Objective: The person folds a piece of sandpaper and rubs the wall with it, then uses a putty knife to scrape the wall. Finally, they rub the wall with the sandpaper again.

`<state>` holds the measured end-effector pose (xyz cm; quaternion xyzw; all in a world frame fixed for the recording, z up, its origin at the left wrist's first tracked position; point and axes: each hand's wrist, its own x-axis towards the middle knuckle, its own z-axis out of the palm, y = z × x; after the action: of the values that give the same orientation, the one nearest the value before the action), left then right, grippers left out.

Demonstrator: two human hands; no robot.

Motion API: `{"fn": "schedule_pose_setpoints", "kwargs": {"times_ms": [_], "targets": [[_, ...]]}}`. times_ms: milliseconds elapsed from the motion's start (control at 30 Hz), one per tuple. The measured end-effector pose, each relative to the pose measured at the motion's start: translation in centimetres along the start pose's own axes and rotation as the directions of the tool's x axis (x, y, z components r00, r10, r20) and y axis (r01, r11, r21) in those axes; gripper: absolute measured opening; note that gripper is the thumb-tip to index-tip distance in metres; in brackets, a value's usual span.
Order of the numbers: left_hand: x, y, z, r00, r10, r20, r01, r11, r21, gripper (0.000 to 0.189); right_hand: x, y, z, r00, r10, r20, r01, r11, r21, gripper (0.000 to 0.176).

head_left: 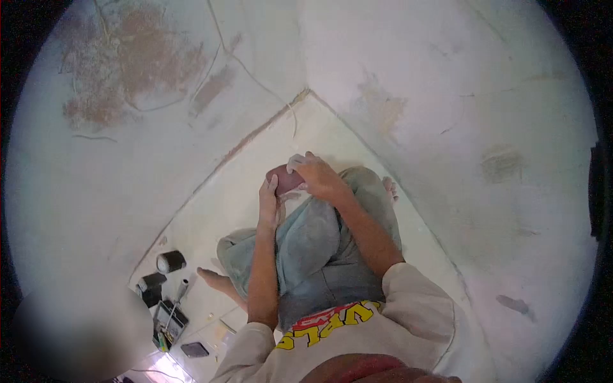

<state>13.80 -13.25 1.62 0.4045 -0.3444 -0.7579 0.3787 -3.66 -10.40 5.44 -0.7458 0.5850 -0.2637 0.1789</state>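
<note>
A reddish-brown piece, which looks like sandpaper (285,181), is held in front of my crossed legs. My left hand (269,196) grips its left end, thumb lying on its face. At its right end, my right hand (317,178) is closed with bent fingers. A small whitish piece (295,163) shows at the right fingertips; I cannot make out whether it is separate or part of the sandpaper. Both hands are close together above the pale floor, just beyond my knees.
I sit in a corner between two patchy walls (408,121). A cable (255,78) hangs down the left wall to the floor. On the left stand a dark can (170,262), a black tray (170,319) with tools and a dark flat object (195,350).
</note>
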Motion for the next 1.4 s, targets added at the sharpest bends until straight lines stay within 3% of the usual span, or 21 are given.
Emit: {"fn": "schedule_pose_setpoints", "kwargs": {"times_ms": [200,300,367,433,533,667,700,767,833,900,967,1033,1100,1167,1233,1300,1333,1400], "targets": [[0.5,-0.9,-1.1,0.994,0.108,0.024,-0.108,0.994,-0.036,0.04,0.0,0.1,0.1,0.999,-0.037,-0.008,0.037,0.985,0.167,0.045],[-0.9,1.2,1.2,0.996,0.063,0.059,-0.05,0.98,-0.194,0.041,0.1,0.6,0.0,0.994,-0.102,-0.04,0.107,0.978,0.179,0.051],[-0.5,0.4,0.3,0.998,0.036,0.048,-0.028,0.989,-0.146,0.041,-0.3,-0.9,-1.8,0.996,0.007,0.086,-0.024,0.979,0.204,0.045],[-0.8,0.4,0.5,0.998,0.053,0.029,-0.05,0.993,-0.103,0.04,-0.4,-0.1,-0.6,0.994,-0.012,0.106,-0.015,0.969,0.248,0.047],[-0.9,0.2,0.6,0.998,0.067,0.009,-0.067,0.998,0.005,0.037,-0.5,0.1,-0.4,0.991,0.017,0.131,-0.03,0.994,0.101,0.047],[-0.8,-0.5,0.2,0.995,0.094,-0.023,-0.09,0.983,0.161,0.037,-0.3,0.8,0.0,0.983,-0.058,0.174,0.039,0.993,0.109,0.048],[-0.8,-0.4,0.4,0.992,0.127,-0.028,-0.118,0.971,0.21,0.037,-0.9,0.3,0.1,0.991,-0.013,0.13,-0.001,0.994,0.105,0.049],[-0.1,-1.0,0.0,0.978,0.207,0.006,-0.207,0.973,0.106,0.036,-0.4,-0.6,-0.6,0.998,-0.014,0.067,0.008,0.996,0.087,0.05],[0.5,-1.4,-0.2,0.988,0.155,-0.026,-0.153,0.985,0.08,0.034,-0.6,-1.3,-1.4,0.989,0.045,0.139,-0.055,0.996,0.065,0.051],[0.4,-1.5,0.0,0.989,0.141,-0.052,-0.141,0.99,-0.007,0.035,-0.1,0.4,-0.2,0.985,-0.04,0.165,0.034,0.999,0.038,0.053],[1.1,-2.7,-1.2,0.969,0.247,0.024,-0.247,0.953,0.174,0.038,-0.3,1.9,1.3,0.992,-0.022,0.128,0.01,0.995,0.099,0.054],[0.7,-1.9,-1.0,0.992,0.125,0.007,-0.125,0.992,0.0,0.042,0.4,1.4,0.6,0.963,0.068,0.26,-0.095,0.991,0.094,0.055],[0.3,-0.9,-0.7,0.997,0.079,-0.008,-0.079,0.997,-0.011,0.045,0.1,-0.3,-0.6,0.913,0.156,0.378,-0.193,0.979,0.063,0.055],[-0.1,-0.4,-0.3,0.997,0.074,0.011,-0.074,0.997,-0.015,0.048,1.0,-1.7,-2.1,0.938,0.106,0.33,-0.144,0.985,0.091,0.061],[0.0,0.7,0.3,0.992,0.119,0.039,-0.119,0.993,0.0,0.055,1.1,0.9,0.2,0.966,-0.009,0.257,-0.026,0.991,0.133,0.066],[0.9,0.2,-0.2,0.979,0.183,0.094,-0.18,0.983,-0.039,0.064,1.6,1.0,0.2,0.935,0.145,0.325,-0.209,0.963,0.172,0.065],[0.6,1.2,0.1,0.972,0.187,0.144,-0.175,0.98,-0.092,0.066,2.7,0.3,-0.4,0.943,0.115,0.311,-0.173,0.97,0.168,0.065],[0.0,2.1,0.0,0.969,0.179,0.169,-0.155,0.977,-0.146,0.069,2.5,-1.1,-1.3,0.951,0.171,0.259,-0.259,0.898,0.356,0.061]]}}
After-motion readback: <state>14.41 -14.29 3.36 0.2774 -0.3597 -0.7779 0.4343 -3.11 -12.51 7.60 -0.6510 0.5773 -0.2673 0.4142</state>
